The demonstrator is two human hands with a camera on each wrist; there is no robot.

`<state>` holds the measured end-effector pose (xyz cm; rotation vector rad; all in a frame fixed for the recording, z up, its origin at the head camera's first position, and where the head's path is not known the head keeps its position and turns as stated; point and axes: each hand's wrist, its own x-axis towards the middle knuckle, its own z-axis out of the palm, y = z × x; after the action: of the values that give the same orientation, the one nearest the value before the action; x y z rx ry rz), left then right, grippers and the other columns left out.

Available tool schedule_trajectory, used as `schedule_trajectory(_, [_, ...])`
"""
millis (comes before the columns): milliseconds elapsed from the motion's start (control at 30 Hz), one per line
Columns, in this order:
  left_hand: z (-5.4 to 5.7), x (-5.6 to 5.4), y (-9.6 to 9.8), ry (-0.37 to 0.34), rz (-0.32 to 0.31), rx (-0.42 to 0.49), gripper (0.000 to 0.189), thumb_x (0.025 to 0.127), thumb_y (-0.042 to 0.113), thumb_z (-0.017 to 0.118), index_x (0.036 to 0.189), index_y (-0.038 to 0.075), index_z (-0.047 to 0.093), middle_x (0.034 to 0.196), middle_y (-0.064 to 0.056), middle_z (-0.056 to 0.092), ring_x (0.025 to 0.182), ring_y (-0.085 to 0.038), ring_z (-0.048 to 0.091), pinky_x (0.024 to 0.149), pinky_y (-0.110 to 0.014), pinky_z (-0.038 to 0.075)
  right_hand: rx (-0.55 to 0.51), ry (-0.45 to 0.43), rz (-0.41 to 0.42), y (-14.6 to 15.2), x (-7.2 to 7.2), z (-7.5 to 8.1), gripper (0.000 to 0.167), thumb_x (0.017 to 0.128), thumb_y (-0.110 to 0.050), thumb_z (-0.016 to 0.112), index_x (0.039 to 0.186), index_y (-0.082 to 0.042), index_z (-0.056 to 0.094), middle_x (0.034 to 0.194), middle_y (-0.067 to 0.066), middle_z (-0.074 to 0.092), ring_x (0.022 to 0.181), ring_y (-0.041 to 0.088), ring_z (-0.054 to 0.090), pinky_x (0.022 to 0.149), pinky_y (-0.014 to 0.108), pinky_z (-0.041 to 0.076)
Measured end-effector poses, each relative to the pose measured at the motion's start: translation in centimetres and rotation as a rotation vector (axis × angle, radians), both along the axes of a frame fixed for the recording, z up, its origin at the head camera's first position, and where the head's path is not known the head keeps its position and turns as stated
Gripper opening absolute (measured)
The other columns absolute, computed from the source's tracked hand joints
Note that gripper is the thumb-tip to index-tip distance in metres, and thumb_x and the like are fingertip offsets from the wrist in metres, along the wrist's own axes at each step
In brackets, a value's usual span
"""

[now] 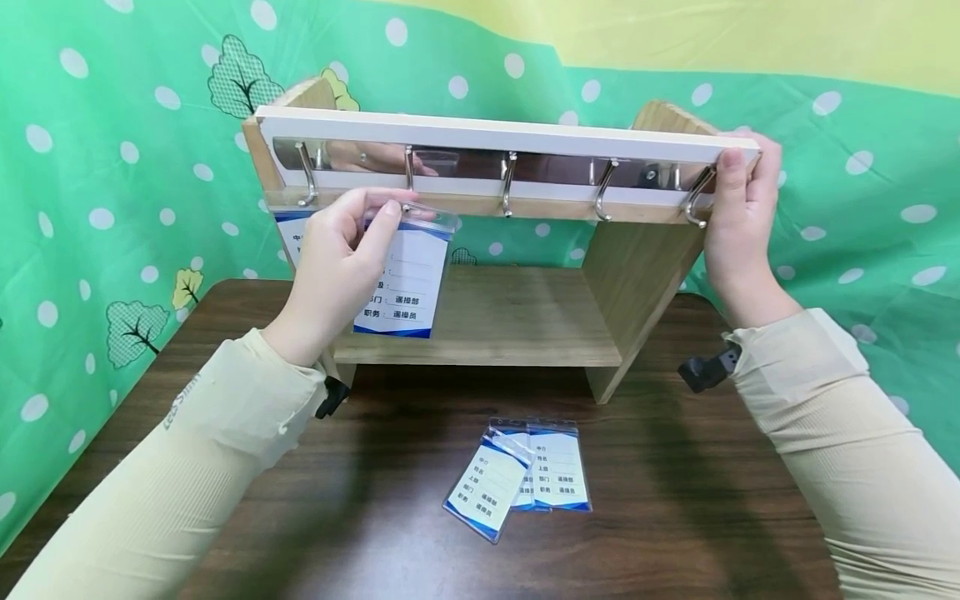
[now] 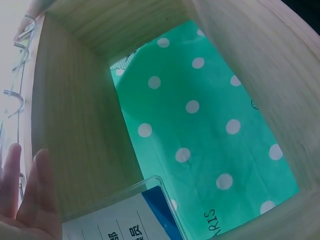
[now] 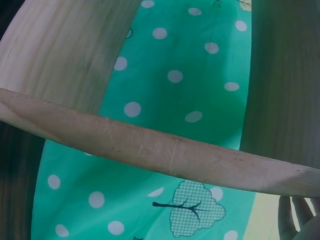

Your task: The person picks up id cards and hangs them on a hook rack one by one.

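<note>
My left hand (image 1: 337, 267) pinches the top edge of a clear plastic badge (image 1: 408, 279) between thumb and finger, just under the second hook (image 1: 408, 167) of a white hook rail (image 1: 465, 129). Whether the badge's slot is on that hook is hidden by the fingers. Another badge (image 1: 291, 229) hangs below the leftmost hook (image 1: 306, 175), partly behind my left hand. At the rail's right end, my right hand (image 1: 746, 225) grips the board, thumb in front beside the last hook (image 1: 699, 196). In the left wrist view, the badge's lower part (image 2: 135, 220) shows beside the fingers.
A wooden shelf stand (image 1: 487, 312) carries the rail and stands on a dark wood table (image 1: 360, 517). Three overlapping badges (image 1: 487, 483) lie on the table in front of it. Behind hangs a green dotted curtain (image 1: 847, 208). Two more hooks (image 1: 508, 183) show mid-rail.
</note>
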<state>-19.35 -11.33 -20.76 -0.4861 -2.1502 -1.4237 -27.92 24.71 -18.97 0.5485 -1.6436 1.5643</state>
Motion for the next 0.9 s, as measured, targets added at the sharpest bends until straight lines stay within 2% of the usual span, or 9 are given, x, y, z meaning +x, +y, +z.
schedule_trajectory(100, [0.03, -0.07, 0.08, 0.024, 0.025, -0.026, 0.031, 0.105, 0.025, 0.044, 0.121, 0.012, 0.067, 0.099, -0.004, 0.076, 0.052, -0.014, 0.042, 0.049, -0.025, 0.031, -0.019, -0.011, 0.015, 0.01, 0.02, 0.04, 0.014, 0.103, -0.014, 0.044, 0.113, -0.015, 0.053, 0.091, 0.000, 0.054, 0.087, 0.010, 0.050, 0.082, 0.020, 0.035])
schedule_trajectory(200, [0.02, -0.16, 0.20, 0.060, 0.039, -0.042, 0.030, 0.105, 0.023, 0.044, 0.120, 0.010, 0.067, 0.104, -0.003, 0.076, 0.047, -0.013, 0.038, 0.046, -0.024, 0.028, -0.008, -0.013, -0.005, 0.01, 0.06, 0.08, 0.014, 0.103, -0.013, 0.043, 0.113, -0.016, 0.053, 0.095, -0.002, 0.054, 0.088, 0.009, 0.050, 0.082, 0.020, 0.035])
schedule_trajectory(267, [-0.01, -0.23, 0.28, 0.096, 0.052, -0.053, 0.028, 0.104, 0.020, 0.046, 0.118, 0.008, 0.067, 0.102, -0.003, 0.077, 0.043, -0.013, 0.031, 0.043, -0.024, 0.024, -0.005, -0.016, -0.010, 0.04, 0.07, 0.09, 0.014, 0.103, -0.014, 0.044, 0.113, -0.016, 0.053, 0.094, -0.001, 0.054, 0.088, 0.010, 0.050, 0.082, 0.020, 0.035])
schedule_trajectory(467, [-0.04, -0.42, 0.40, 0.200, 0.074, -0.087, 0.024, 0.102, 0.011, 0.048, 0.113, 0.002, 0.068, 0.097, -0.006, 0.077, 0.038, -0.008, 0.027, 0.039, -0.023, 0.021, 0.030, -0.014, -0.039, 0.27, -0.02, 0.09, 0.015, 0.102, -0.013, 0.043, 0.113, -0.017, 0.053, 0.097, -0.002, 0.054, 0.089, 0.009, 0.049, 0.082, 0.020, 0.034])
schedule_trajectory(500, [-0.02, -0.42, 0.39, 0.203, 0.079, -0.092, 0.025, 0.102, 0.011, 0.048, 0.113, 0.002, 0.068, 0.092, -0.007, 0.077, 0.038, -0.008, 0.027, 0.039, -0.023, 0.021, 0.040, -0.014, -0.048, 0.31, -0.04, 0.11, 0.016, 0.102, -0.012, 0.042, 0.113, -0.017, 0.053, 0.099, -0.003, 0.053, 0.090, 0.009, 0.048, 0.083, 0.020, 0.034])
schedule_trajectory(733, [-0.07, -0.23, 0.07, 0.136, 0.043, -0.054, 0.027, 0.103, 0.015, 0.048, 0.118, 0.006, 0.068, 0.092, -0.007, 0.076, 0.043, -0.012, 0.029, 0.042, -0.024, 0.022, 0.063, -0.027, -0.079, 0.31, -0.06, 0.12, 0.018, 0.103, -0.011, 0.040, 0.114, -0.018, 0.053, 0.100, -0.004, 0.053, 0.088, 0.008, 0.048, 0.079, 0.019, 0.034])
schedule_trajectory(800, [-0.07, -0.21, -0.04, 0.130, 0.039, -0.051, 0.027, 0.103, 0.016, 0.048, 0.119, 0.006, 0.068, 0.078, -0.007, 0.072, 0.044, -0.013, 0.029, 0.043, -0.024, 0.022, 0.069, -0.027, -0.086, 0.29, -0.09, 0.09, 0.019, 0.103, -0.011, 0.039, 0.114, -0.019, 0.053, 0.100, -0.004, 0.053, 0.088, 0.008, 0.048, 0.079, 0.019, 0.034])
schedule_trajectory(900, [0.00, -0.29, -0.08, 0.146, 0.048, -0.063, 0.027, 0.103, 0.016, 0.048, 0.117, 0.007, 0.070, 0.059, -0.004, 0.057, 0.043, -0.013, 0.029, 0.042, -0.025, 0.021, 0.064, -0.029, -0.082, 0.38, -0.11, 0.07, 0.019, 0.103, -0.011, 0.040, 0.114, -0.019, 0.053, 0.100, -0.004, 0.053, 0.087, 0.008, 0.048, 0.077, 0.019, 0.034])
